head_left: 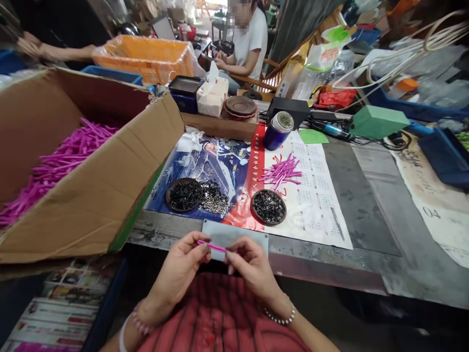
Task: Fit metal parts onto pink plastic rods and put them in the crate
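A thin magenta plastic stick (214,247) is held level over the table's front edge. My left hand (185,264) pinches one end between thumb and fingers. The other end is pinched by my right hand (251,266); whether a small part is also in those fingertips, I cannot tell. Just behind lies a grey metal plate (234,233). Beyond it are two round dishes of small black parts, a left dish (183,194) and a right dish (268,207). Small metallic pieces (216,199) are heaped beside the left one. Loose magenta sticks (282,171) form a pile behind the right dish.
A large cardboard box (146,142) with many magenta sticks stands at left. A blue can (278,131) rests on the calendar sheet (318,195). Further back are a tissue box (212,95), an orange crate (146,56), a green box (380,121) and two other people.
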Tool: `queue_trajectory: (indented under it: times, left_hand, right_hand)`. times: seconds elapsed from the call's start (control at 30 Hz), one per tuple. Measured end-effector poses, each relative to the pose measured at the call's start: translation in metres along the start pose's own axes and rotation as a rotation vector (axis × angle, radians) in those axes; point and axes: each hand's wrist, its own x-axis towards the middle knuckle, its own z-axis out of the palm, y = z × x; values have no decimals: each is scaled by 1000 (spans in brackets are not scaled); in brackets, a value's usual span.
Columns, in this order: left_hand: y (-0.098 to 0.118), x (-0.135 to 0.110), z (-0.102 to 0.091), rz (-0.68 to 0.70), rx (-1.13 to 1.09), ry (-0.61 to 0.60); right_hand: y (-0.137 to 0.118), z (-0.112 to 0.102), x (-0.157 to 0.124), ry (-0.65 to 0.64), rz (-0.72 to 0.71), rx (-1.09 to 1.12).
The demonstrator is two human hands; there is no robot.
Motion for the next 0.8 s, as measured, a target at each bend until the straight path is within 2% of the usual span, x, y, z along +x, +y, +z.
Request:
queue_trajectory:
  times: [0.07, 0.13, 0.17, 0.27, 0.3, 0.37, 0.43, 0.5, 0.6, 0.8]
  left_hand:
    - [-2, 1, 0, -50, -113, 5]
    - [-2, 1, -3, -52, -116, 8]
    - [-2, 0, -6, -40, -98, 10]
    - [3, -3, -19, -4, -39, 20]
    - [4, -4, -24, 2, -26, 19]
    - [6, -8, -35, 2, -12, 19]
    - [4, -13, -44, -5, 4, 26]
    - [-1, -18, -52, -28, 15, 32]
    - [-10, -24, -61, -89, 2, 33]
    - [-27, -26, -74, -74, 43, -39]
  right_hand:
    - [-3, 2, 2, -143, -99, -205]
    - [-11, -9, 13, -261, -253, -504]
    - [-16, -18, 23, -274, -328, -658]
    - [-33, -57, 65, -130, -453, -1097]
    - [-37, -69, 80, -123, -464, -1250]
    - [-45, -87, 110, -219, -444, -1501]
    - [-51, -95, 133, -357, -424, -1687]
    - [-54, -95, 150, -491, -414, -1815]
    - [-55, -89, 164, -635, -411, -1891]
    - [-51, -77, 175, -712, -380, -1855]
